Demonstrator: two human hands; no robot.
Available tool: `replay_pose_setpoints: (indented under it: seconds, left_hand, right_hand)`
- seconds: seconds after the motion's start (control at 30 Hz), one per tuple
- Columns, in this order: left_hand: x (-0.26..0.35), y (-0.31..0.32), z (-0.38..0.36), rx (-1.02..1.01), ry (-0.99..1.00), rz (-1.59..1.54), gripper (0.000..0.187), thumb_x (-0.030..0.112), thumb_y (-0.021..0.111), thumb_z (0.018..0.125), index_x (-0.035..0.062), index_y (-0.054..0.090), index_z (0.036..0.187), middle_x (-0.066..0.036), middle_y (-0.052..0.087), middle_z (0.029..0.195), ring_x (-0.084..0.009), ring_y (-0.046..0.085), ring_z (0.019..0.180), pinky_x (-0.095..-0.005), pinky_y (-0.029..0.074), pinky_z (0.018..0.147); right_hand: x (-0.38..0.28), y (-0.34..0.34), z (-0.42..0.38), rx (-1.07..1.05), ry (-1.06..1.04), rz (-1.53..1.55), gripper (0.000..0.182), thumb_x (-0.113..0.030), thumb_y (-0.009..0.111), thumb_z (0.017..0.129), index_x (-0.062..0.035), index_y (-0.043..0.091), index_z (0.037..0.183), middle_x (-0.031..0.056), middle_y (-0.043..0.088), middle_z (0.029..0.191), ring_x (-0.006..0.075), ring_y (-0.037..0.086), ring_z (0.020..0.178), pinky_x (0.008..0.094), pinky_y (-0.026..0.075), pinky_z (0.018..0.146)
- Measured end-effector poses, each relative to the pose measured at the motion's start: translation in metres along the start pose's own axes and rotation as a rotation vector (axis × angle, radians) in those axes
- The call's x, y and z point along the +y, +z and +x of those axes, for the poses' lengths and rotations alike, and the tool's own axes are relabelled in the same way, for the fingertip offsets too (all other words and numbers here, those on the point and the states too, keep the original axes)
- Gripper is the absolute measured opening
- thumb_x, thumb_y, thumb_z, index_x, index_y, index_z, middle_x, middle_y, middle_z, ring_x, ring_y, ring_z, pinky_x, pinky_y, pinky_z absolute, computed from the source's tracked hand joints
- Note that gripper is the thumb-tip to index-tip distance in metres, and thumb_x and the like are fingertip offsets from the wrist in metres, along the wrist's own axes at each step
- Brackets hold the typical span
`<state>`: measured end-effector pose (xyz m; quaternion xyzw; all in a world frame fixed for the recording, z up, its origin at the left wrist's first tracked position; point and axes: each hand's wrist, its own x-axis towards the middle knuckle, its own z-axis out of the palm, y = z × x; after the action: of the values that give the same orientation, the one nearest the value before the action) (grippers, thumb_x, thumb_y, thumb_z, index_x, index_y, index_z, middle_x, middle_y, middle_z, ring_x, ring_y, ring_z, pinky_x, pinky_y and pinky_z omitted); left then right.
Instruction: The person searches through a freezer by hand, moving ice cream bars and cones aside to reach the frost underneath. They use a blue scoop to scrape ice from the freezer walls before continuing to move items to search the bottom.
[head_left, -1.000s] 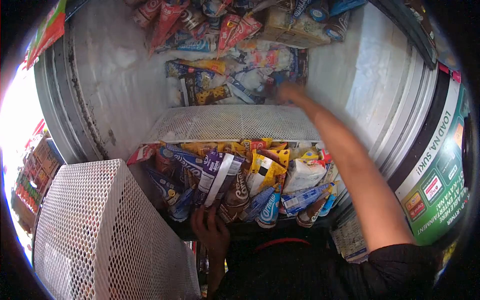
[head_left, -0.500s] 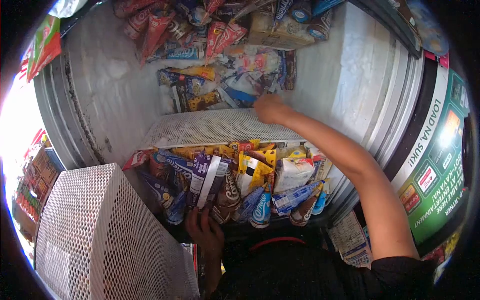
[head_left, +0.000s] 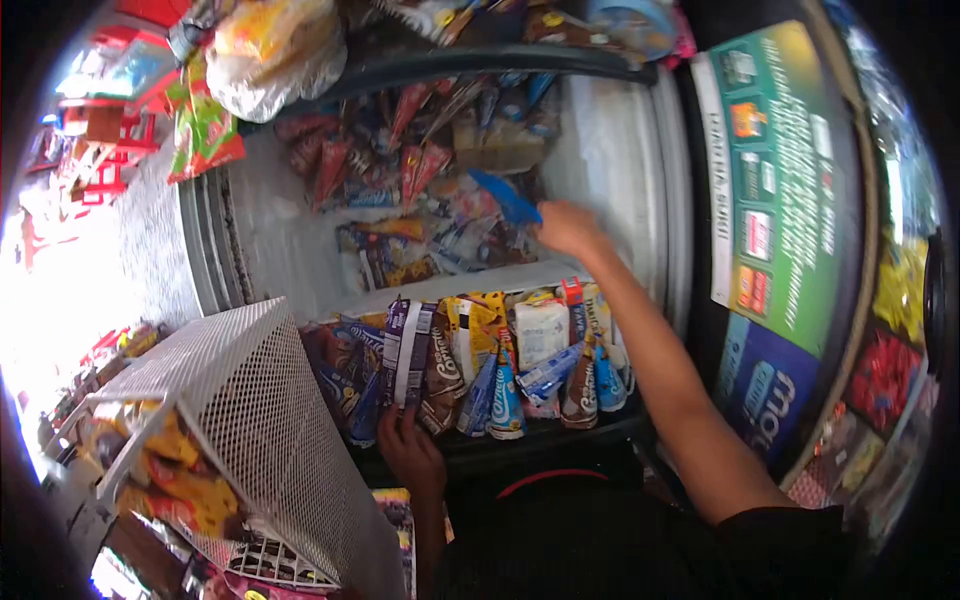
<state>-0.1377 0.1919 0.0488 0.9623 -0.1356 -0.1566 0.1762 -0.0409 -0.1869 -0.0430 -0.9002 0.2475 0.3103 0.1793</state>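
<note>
- Head view, our right hand (head_left: pixel 566 228): it reaches deep over the open chest freezer (head_left: pixel 640 190) and pinches a blue wrapper (head_left: pixel 505 197) at one end, fingers closed on it, the packet lifted clear above the loose heap of ice creams (head_left: pixel 420 235) at the freezer's far side.
- Head view, our left hand (head_left: pixel 410 455): it rests at the near edge of the freezer, fingers pressed against the bottoms of the packed cones (head_left: pixel 470 365) in the near basket; we cannot tell whether it grips one or only steadies the row.
- Head view, surroundings: a white mesh basket (head_left: pixel 255 400) sits tilted just left of the near row, outside the freezer, with yellow packets visible under its lower end. Green and blue posters (head_left: pixel 780 180) cover the surface to the right.
- The step, as we judge it: we are picking one item out of the far heap while holding the near row in place.
- The next move, in our judgement, calls for drawing the blue wrapper back over the packed cones without snagging them, then finding it a slot or a place outside.
</note>
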Motion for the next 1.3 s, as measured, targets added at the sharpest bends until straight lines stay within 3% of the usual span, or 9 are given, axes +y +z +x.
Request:
replay_pose_setpoints:
  seconds: [0.33,0.43,0.5,0.6,0.73,1.03,1.1,1.13,1.3]
  left_hand:
    - [-0.003,0.0,-0.017,0.198,0.107,-0.09,0.031,0.005,0.047,0.084,0.0012,0.052,0.114,-0.019,0.047,0.116,-0.0361,0.044,0.11,-0.0462,0.034,0.095]
    - [0.0,-0.008,-0.017,0.29,0.195,-0.046,0.029,0.004,0.047,0.083,0.0,0.053,0.112,-0.018,0.048,0.115,-0.0359,0.045,0.109,-0.0455,0.034,0.094]
    - [0.009,-0.018,-0.006,0.311,0.283,-0.154,0.028,0.002,0.048,0.083,-0.0003,0.054,0.11,-0.018,0.048,0.114,-0.0359,0.046,0.107,-0.0442,0.036,0.092]
    - [0.032,-0.033,0.013,0.311,0.45,-0.302,0.025,-0.001,0.05,0.082,0.0003,0.057,0.106,-0.017,0.05,0.111,-0.0346,0.048,0.105,-0.0417,0.039,0.09]
    - [0.068,-0.044,0.037,0.329,0.586,-0.464,0.021,-0.003,0.051,0.081,0.0004,0.059,0.1,-0.016,0.053,0.106,-0.0319,0.051,0.102,-0.0383,0.042,0.087]
    - [0.103,-0.042,0.052,-0.008,0.495,-0.951,0.018,0.005,0.059,0.083,0.0008,0.061,0.101,-0.008,0.06,0.097,-0.0166,0.06,0.084,-0.0265,0.049,0.073]
    - [0.112,-0.049,0.052,-0.165,0.341,-1.276,0.021,0.01,0.062,0.084,0.002,0.059,0.103,-0.006,0.061,0.091,-0.011,0.056,0.084,-0.0246,0.047,0.069]
    - [0.116,-0.052,0.053,-0.164,0.278,-1.255,0.021,0.014,0.06,0.087,0.0036,0.06,0.105,-0.005,0.061,0.095,-0.0098,0.056,0.086,-0.0233,0.046,0.067]
    - [0.136,-0.07,0.035,-0.395,0.209,-1.359,0.027,0.023,0.055,0.091,0.0041,0.058,0.11,-0.004,0.06,0.102,-0.0127,0.057,0.093,-0.027,0.046,0.075]
  right_hand:
    - [-0.003,-0.023,-0.147,0.245,0.035,0.29,0.026,-0.03,0.059,0.08,-0.0052,0.062,0.089,0.0162,0.064,0.086,0.0369,0.061,0.084,0.0483,0.047,0.073]
    - [0.001,-0.019,-0.184,0.339,-0.071,0.506,0.026,-0.029,0.057,0.083,-0.003,0.06,0.087,0.0151,0.064,0.077,0.0308,0.063,0.069,0.0429,0.049,0.063]
    - [0.004,-0.02,-0.213,0.21,-0.058,0.994,0.026,-0.027,0.054,0.087,-0.0009,0.058,0.086,0.0123,0.063,0.067,0.0199,0.06,0.053,0.033,0.047,0.05]
    - [0.01,-0.01,-0.243,0.252,-0.166,1.155,0.025,-0.024,0.052,0.089,0.001,0.056,0.088,0.0094,0.06,0.062,0.0107,0.053,0.044,0.0252,0.042,0.044]
    - [0.012,0.005,-0.279,0.289,-0.198,1.335,0.025,-0.024,0.051,0.09,0.0009,0.056,0.092,0.0094,0.061,0.064,0.0104,0.052,0.045,0.0255,0.041,0.043]
    - [0.003,0.025,-0.333,0.391,-0.223,1.644,0.026,-0.023,0.052,0.09,-0.0005,0.054,0.103,0.0088,0.062,0.069,0.0096,0.05,0.047,0.0222,0.039,0.044]
    - [-0.004,0.022,-0.338,0.461,-0.283,1.738,0.024,-0.022,0.052,0.09,-0.0013,0.054,0.102,0.0087,0.06,0.069,0.0095,0.049,0.047,0.0217,0.038,0.044]
    - [-0.008,0.018,-0.342,0.475,-0.324,1.742,0.023,-0.022,0.052,0.09,-0.002,0.053,0.102,0.0088,0.059,0.07,0.0097,0.049,0.048,0.0212,0.038,0.044]
    - [-0.024,0.02,-0.343,0.401,-0.429,1.86,0.027,-0.025,0.054,0.09,-0.0018,0.053,0.105,0.0095,0.06,0.072,0.0102,0.049,0.049,0.0224,0.039,0.045]
